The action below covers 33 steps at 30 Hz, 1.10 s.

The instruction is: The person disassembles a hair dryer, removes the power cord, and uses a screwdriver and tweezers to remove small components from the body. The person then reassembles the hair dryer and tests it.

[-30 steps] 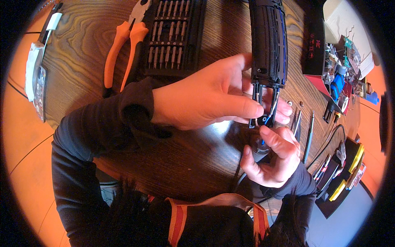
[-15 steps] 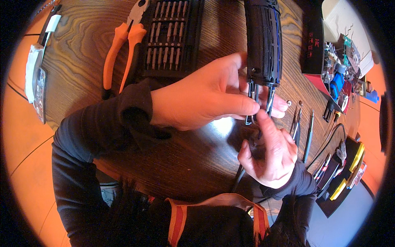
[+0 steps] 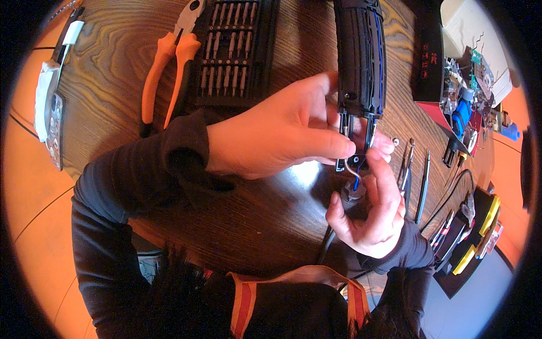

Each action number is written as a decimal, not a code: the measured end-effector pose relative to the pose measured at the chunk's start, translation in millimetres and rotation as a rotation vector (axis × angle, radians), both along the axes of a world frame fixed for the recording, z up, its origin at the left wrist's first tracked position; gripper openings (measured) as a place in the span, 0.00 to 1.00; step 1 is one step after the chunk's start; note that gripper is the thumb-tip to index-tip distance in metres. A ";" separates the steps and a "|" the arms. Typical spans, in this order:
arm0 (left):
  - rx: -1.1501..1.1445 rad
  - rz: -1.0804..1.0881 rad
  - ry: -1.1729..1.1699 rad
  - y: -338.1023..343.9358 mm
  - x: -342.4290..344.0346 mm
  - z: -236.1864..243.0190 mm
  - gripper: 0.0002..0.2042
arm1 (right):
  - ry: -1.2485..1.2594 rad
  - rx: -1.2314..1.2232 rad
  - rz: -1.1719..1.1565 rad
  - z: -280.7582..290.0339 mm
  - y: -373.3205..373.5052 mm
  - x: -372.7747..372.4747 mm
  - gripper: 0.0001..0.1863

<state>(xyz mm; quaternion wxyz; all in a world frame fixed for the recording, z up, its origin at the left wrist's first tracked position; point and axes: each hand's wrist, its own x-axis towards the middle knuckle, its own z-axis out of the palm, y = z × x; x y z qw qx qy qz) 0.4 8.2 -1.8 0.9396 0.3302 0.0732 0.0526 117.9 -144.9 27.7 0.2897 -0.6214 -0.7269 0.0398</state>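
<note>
A black, ribbed cylindrical device stretches from the far edge toward me, its near end bare, with metal strips and wires showing. My left hand is closed around that near end, thumb on top and fingers partly hidden behind it. A short curved grey wire and a blue wire stick out below the thumb. My right hand has its index fingertip at the right-hand strip. Its thumb stands apart, and no object shows between thumb and finger. A dark cable runs down beneath this hand.
Orange-handled pliers and a black case of screwdriver bits lie at the far left. Right of my hands are tweezers, a slim dark tool and a box of electronic parts. A dark tray sits at the right edge.
My right index finger has shifted slightly right and off the middle of the device's end, uncovering the curved wire and blue wire. My left hand keeps its hold.
</note>
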 end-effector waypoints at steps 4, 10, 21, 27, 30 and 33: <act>-0.001 0.012 0.020 -0.2 -0.9 -1.8 0.32 | -0.013 -0.062 -0.035 4.3 0.0 -0.2 0.36; 0.002 -0.006 0.020 0.4 -2.1 -3.7 0.31 | -0.023 -0.106 -0.011 9.7 1.9 4.1 0.35; 0.064 0.035 -0.006 -1.0 -0.3 -3.1 0.21 | -0.043 -0.247 0.000 12.6 -2.3 2.2 0.38; 0.116 -0.068 0.089 3.2 -3.0 -5.3 0.31 | 0.116 -0.132 0.017 4.3 2.7 8.3 0.35; 0.114 -0.031 0.070 2.0 -1.0 -5.2 0.30 | 0.098 -0.153 0.019 5.7 2.7 9.1 0.36; 0.124 0.010 0.029 0.7 0.7 -3.7 0.20 | 0.100 -0.077 0.021 -0.1 7.1 8.8 0.39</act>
